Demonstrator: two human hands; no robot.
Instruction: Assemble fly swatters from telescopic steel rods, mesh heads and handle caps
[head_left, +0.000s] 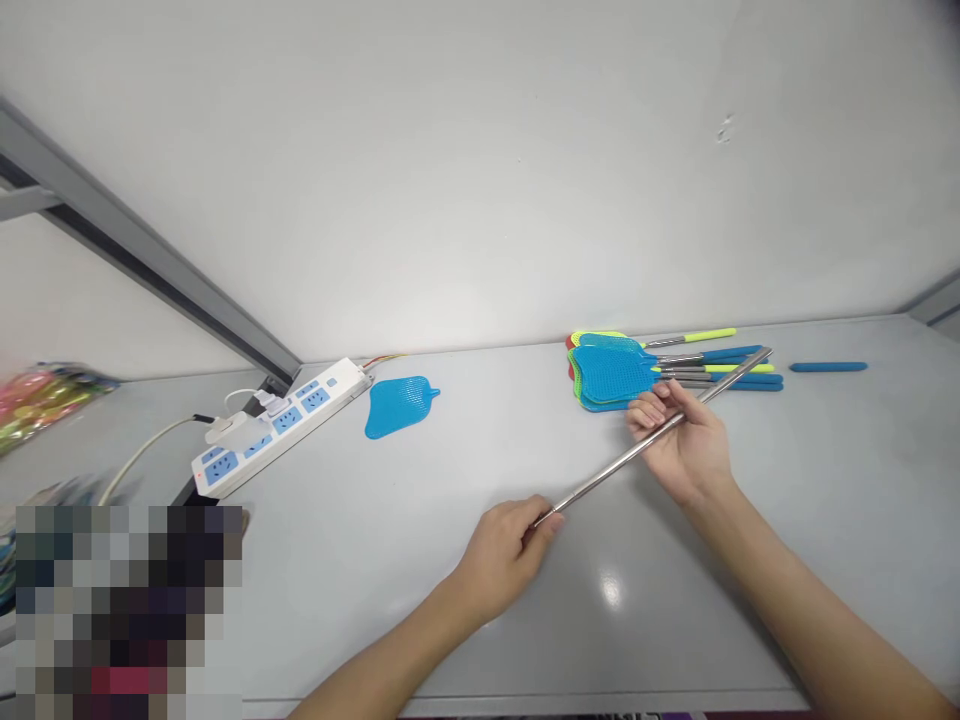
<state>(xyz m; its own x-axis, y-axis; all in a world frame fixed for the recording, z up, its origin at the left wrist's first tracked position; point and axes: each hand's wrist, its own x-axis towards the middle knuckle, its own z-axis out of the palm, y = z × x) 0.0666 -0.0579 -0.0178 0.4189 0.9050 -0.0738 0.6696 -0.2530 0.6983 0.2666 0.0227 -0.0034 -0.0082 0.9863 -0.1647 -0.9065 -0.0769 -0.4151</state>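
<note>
A thin silver metal rod slants above the grey table, its far end up to the right. My left hand pinches its near end between thumb and fingers. Farther along, my right hand holds the rod with thumb and curled fingers. Behind my right hand lies a pile of fly swatters with blue, green, yellow and red heads and metal shafts. A loose blue swatter head lies flat to the left. At the right rests a separate blue handle grip.
A white power strip with blue sockets and plugged-in adapters lies at the left beside a grey metal post. Colourful plastic-wrapped items are at far left. A pixelated patch covers the lower left. A pale wall bounds the table behind.
</note>
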